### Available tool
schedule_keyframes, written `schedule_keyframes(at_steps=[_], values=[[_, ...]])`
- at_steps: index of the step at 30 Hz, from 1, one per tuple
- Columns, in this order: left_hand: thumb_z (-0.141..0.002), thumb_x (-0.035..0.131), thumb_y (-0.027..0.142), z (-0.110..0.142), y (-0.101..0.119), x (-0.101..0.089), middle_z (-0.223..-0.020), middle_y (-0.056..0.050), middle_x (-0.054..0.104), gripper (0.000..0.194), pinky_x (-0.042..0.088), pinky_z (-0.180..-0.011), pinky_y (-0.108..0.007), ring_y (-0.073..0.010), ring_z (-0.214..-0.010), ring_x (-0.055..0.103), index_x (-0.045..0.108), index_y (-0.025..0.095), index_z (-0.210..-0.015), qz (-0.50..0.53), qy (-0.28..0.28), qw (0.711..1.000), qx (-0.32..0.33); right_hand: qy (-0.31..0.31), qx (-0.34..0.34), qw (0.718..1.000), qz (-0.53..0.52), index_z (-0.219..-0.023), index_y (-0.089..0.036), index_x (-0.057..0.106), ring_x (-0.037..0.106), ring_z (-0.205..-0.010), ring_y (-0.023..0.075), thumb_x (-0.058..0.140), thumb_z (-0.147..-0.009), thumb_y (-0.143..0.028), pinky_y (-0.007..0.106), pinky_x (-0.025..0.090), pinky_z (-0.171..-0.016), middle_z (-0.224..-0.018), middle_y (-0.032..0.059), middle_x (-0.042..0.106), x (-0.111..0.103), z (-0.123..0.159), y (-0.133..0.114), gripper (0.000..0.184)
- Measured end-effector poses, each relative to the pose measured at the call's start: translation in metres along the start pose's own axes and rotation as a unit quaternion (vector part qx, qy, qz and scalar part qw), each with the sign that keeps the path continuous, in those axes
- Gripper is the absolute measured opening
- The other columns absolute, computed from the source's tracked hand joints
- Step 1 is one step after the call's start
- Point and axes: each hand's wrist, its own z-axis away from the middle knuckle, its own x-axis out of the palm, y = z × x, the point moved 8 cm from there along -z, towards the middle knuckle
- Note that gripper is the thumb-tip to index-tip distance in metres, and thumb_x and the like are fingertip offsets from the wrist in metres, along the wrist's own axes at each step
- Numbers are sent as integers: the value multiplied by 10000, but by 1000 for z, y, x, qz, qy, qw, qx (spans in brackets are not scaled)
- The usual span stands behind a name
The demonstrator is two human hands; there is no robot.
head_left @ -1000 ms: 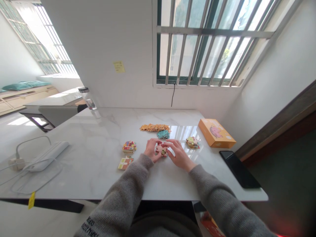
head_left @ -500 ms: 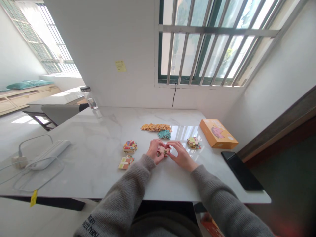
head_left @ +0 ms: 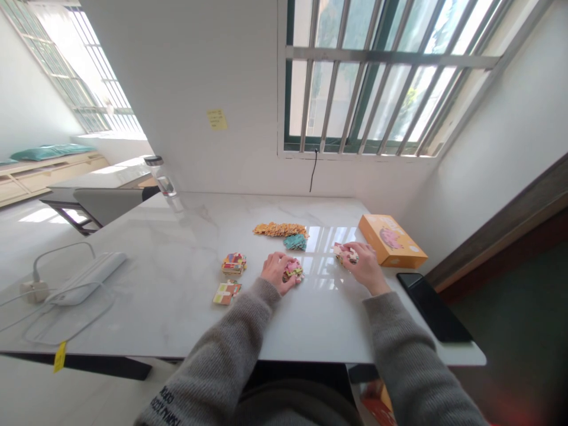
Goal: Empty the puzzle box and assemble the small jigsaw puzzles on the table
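Note:
My left hand (head_left: pixel 276 271) rests on the white marble table (head_left: pixel 177 284) with its fingers curled round a small cluster of joined puzzle pieces (head_left: pixel 293 270). My right hand (head_left: pixel 364 264) lies farther right, its fingers closed over a small stack of puzzle pieces (head_left: pixel 345 253) beside the orange puzzle box (head_left: pixel 391 241). Both arms wear grey knit sleeves.
Other puzzle piles lie around: an orange heap (head_left: pixel 279 229), teal pieces (head_left: pixel 295 241), a colourful stack (head_left: pixel 233 263) and a flat joined bit (head_left: pixel 226 292). A black phone (head_left: pixel 433 307) lies at the right edge, a white power strip (head_left: pixel 84 277) with cables at the left, a bottle (head_left: pixel 163 182) at the back.
My right hand has left the joined pieces in the middle and moved right onto the small stack near the orange box. The left hand stays on the joined pieces.

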Motion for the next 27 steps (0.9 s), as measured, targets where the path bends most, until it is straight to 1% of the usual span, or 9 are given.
schedule_keyframes(at_steps=[4, 9, 13, 15, 17, 18, 21, 24, 27], values=[[-725, 706, 291, 0, -5, 3, -1104, -96, 543, 403, 449, -929, -475, -304, -1051, 504, 611, 225, -1111, -18, -17, 1000, -17, 4, 31, 999, 44, -1064, -215, 686, 583, -940, 290, 555, -803, -255, 433, 394, -875, -994, 89, 721, 0, 4, 22, 295], [-736, 696, 273, -1, -8, 5, -1063, -83, 564, 347, 453, -898, -457, -295, -1021, 519, 617, 235, -1072, -21, -25, 999, -21, -38, 41, 997, 59, -907, -240, 703, 557, -936, 282, 566, -801, -275, 436, 393, -853, -962, 73, 703, 8, 9, 28, 177], [-735, 689, 266, -2, -10, 5, -1046, -82, 572, 333, 463, -885, -456, -293, -999, 527, 609, 228, -1056, -15, -23, 999, -17, -37, 51, 997, 54, -903, -255, 710, 525, -1071, 329, 606, -847, -368, 499, 385, -908, -1128, 88, 662, 5, 9, 24, 164], [-729, 685, 252, -2, -10, 4, -1036, -80, 575, 330, 464, -889, -454, -287, -986, 528, 599, 222, -1047, -10, -14, 1000, -15, -8, 37, 998, 43, -955, -256, 717, 494, -1151, 348, 605, -872, -391, 527, 365, -961, -1207, 102, 623, 0, 8, 9, 194], [-714, 684, 231, -3, -6, 0, -1026, -80, 580, 329, 464, -899, -455, -281, -973, 527, 592, 212, -1030, 3, 5, 1000, -4, 9, 9, 1000, 6, -1026, -247, 700, 506, -1147, 332, 577, -898, -341, 527, 365, -989, -1178, 107, 624, 1, 8, -16, 201], [-701, 687, 220, -3, -3, -3, -1020, -80, 582, 330, 466, -904, -455, -278, -968, 527, 589, 207, -1016, 13, 17, 1000, 3, 4, -8, 1000, -25, -1054, -242, 686, 529, -1114, 316, 557, -909, -307, 516, 378, -986, -1125, 102, 640, 4, 9, -31, 204], [-668, 692, 188, -4, 8, -12, -1041, -83, 584, 344, 469, -925, -448, -276, -997, 527, 576, 208, -991, 45, 48, 997, 34, -74, -57, 985, -146, -1152, -240, 631, 577, -1058, 284, 556, -921, -288, 487, 422, -981, -1064, 84, 669, 26, 16, -79, 248], [-668, 683, 160, -3, 18, -19, -1069, -83, 581, 345, 467, -941, -439, -268, -1022, 525, 563, 215, -986, 67, 70, 993, 69, -126, -27, 953, -274, -1283, -241, 552, 626, -974, 235, 552, -942, -320, 424, 485, -927, -997, 55, 689, 43, 22, -104, 350], [-678, 691, 144, -2, 24, -21, -1061, -83, 577, 329, 479, -930, -433, -260, -1014, 523, 564, 212, -974, 79, 85, 989, 90, -156, 24, 924, -348, -1254, -217, 573, 639, -821, 195, 568, -933, -364, 356, 521, -806, -859, 25, 677, 54, 25, -107, 353]])
